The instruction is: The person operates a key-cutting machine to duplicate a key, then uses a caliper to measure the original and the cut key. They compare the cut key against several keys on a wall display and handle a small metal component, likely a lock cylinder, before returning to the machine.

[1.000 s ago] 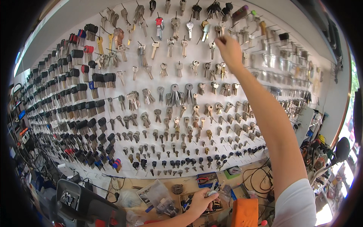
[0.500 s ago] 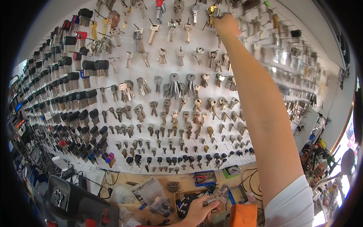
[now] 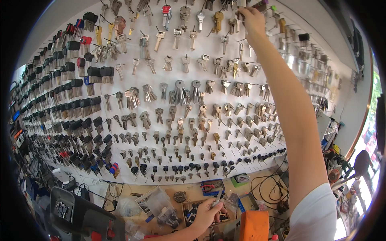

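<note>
My right hand [image 3: 253, 23] is raised to the top of the key board, its fingers closed at a silver key blank [image 3: 241, 5] on a hook. Just left of it hang brass-coloured keys [image 3: 218, 21] and a bunch with a red-headed key [image 3: 166, 14]. Low over the workbench, my left hand [image 3: 208, 215] is closed around a small silvery piece [image 3: 218, 197] that looks like a key, partly covered by the fingers. Behind that hand is a wooden box [image 3: 185, 215] with dark key parts.
The white board [image 3: 132, 82] carries many rows of hanging keys, black-headed ones at left. On the bench [image 3: 132, 190] are a blue tray [image 3: 213, 188] with red-handled pliers, a green box [image 3: 240, 180] and an orange block [image 3: 255, 227]. A dark machine [image 3: 86, 213] stands at left, cables at right.
My right hand has left the brass-coloured keys and shifted right and slightly up to a silver key. The view has turned a little; my left hand keeps its small piece over the bench.
</note>
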`<control>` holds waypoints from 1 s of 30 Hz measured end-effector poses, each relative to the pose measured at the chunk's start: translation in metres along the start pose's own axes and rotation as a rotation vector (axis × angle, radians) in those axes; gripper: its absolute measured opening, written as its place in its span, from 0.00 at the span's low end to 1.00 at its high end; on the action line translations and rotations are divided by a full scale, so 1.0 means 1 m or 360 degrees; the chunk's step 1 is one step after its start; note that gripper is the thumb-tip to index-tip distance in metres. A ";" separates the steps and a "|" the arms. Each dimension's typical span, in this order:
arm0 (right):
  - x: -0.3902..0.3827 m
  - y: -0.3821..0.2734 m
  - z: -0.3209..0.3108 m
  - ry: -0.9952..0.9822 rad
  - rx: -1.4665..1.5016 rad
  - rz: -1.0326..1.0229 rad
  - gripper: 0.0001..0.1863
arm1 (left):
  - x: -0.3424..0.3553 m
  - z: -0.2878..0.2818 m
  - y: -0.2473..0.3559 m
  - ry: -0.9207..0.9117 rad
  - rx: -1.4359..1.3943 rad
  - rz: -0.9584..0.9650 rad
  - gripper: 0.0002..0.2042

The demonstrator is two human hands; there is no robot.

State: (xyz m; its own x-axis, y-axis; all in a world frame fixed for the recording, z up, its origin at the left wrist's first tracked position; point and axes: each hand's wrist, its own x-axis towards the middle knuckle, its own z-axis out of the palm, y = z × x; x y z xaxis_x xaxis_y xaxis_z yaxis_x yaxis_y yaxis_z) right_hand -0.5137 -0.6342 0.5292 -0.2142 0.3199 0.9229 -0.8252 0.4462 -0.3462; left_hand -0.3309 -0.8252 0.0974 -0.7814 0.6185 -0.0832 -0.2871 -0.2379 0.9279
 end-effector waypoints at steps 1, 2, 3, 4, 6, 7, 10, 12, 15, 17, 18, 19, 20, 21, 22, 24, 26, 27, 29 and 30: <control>-0.017 -0.013 -0.014 -0.0111 0.0033 0.0060 0.14 | 0.001 0.000 0.000 0.0000 -0.0006 -0.0012 0.10; -0.036 -0.025 -0.029 -0.0217 0.0068 0.0120 0.15 | 0.001 0.001 0.002 0.0006 -0.0049 -0.0001 0.10; -0.061 -0.032 -0.040 -0.0263 0.0046 0.0214 0.13 | -0.002 -0.002 0.005 0.0057 -0.0079 0.0007 0.10; -0.086 -0.043 -0.053 -0.0306 0.0013 0.0298 0.12 | -0.006 -0.002 0.006 0.0094 -0.0109 0.0021 0.10; -0.131 -0.063 -0.082 -0.0461 0.0073 0.0579 0.12 | -0.006 -0.006 0.007 0.0171 -0.0048 0.0127 0.09; -0.153 -0.065 -0.093 -0.0676 0.0007 0.0602 0.12 | -0.007 -0.014 0.008 0.0249 0.0008 0.0219 0.08; -0.191 -0.092 -0.131 -0.1255 -0.0164 0.0849 0.11 | -0.005 -0.003 0.044 0.0504 -0.0170 0.0277 0.08; -0.212 -0.095 -0.145 -0.1260 -0.0117 0.0919 0.12 | 0.010 0.011 0.073 0.0469 -0.0276 0.0280 0.09; -0.226 -0.109 -0.152 -0.1353 -0.0124 0.1020 0.14 | 0.001 0.040 0.119 0.0384 -0.0034 0.0541 0.11; -0.235 -0.112 -0.159 -0.1366 0.0014 0.1123 0.14 | -0.010 0.064 0.133 0.0299 0.0034 0.0615 0.12; -0.240 -0.112 -0.163 -0.1371 0.0073 0.1167 0.14 | -0.013 0.074 0.133 0.0252 0.0038 0.0615 0.12; -0.247 -0.113 -0.165 -0.1350 0.0162 0.1205 0.14 | -0.018 0.083 0.132 0.0208 0.0043 0.0620 0.12; -0.253 -0.116 -0.167 -0.1353 0.0203 0.1203 0.14 | -0.023 0.090 0.129 0.0185 0.0035 0.0594 0.12; -0.258 -0.120 -0.169 -0.1354 0.0243 0.1199 0.14 | -0.027 0.098 0.125 0.0160 0.0025 0.0568 0.11; -0.262 -0.123 -0.171 -0.1358 0.0287 0.1185 0.13 | -0.030 0.103 0.123 0.0138 0.0021 0.0553 0.10; -0.268 -0.127 -0.177 -0.1317 0.0246 0.1178 0.13 | -0.032 0.108 0.117 0.0155 0.0047 0.0616 0.10; -0.274 -0.133 -0.180 -0.1242 0.0241 0.1152 0.12 | -0.036 0.113 0.114 0.0190 0.0132 0.0671 0.09; -0.276 -0.134 -0.182 -0.1230 0.0242 0.1133 0.11 | -0.037 0.116 0.113 0.0179 0.0100 0.0697 0.09; -0.279 -0.137 -0.182 -0.1180 0.0363 0.1201 0.11 | -0.037 0.120 0.107 0.0151 0.0027 0.0752 0.09; -0.279 -0.138 -0.181 -0.1153 0.0423 0.1231 0.11 | -0.037 0.121 0.106 0.0191 0.0078 0.0781 0.09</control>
State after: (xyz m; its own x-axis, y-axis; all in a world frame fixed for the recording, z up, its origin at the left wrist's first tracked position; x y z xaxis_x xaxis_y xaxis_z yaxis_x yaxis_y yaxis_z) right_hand -0.2450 -0.6340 0.2889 -0.9084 -0.1710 0.3816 -0.4029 0.1136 -0.9082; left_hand -0.2653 -0.7833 0.2426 -0.8768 0.3513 0.3283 0.1540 -0.4416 0.8839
